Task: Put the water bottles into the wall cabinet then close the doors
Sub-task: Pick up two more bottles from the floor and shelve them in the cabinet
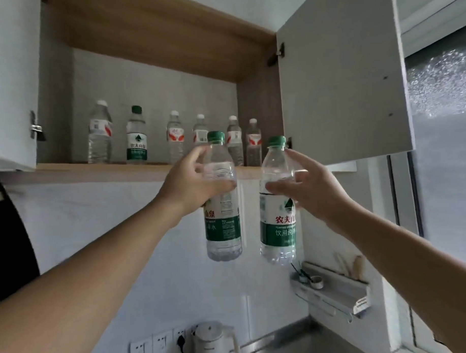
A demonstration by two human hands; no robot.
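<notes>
My left hand (pixel 193 179) grips a green-capped water bottle (pixel 223 224) by its upper body, held upright just below the front edge of the wall cabinet's shelf (pixel 102 171). My right hand (pixel 303 185) holds a second green-capped bottle (pixel 277 227) beside it, a little lower and to the right. Several bottles stand in a row inside the cabinet: one with a green label (pixel 136 136) and others with white caps and red marks (pixel 99 133). Both doors are open, the right door (pixel 344 74) swung out, the left door (pixel 10 78) at the frame's left.
A white electric kettle (pixel 214 340) stands by wall sockets (pixel 153 348) below. A wall rack (pixel 333 291) with small utensils hangs at lower right, above a steel counter. A frosted window (pixel 444 142) is at the right. A dark object (pixel 10 250) sits at the left edge.
</notes>
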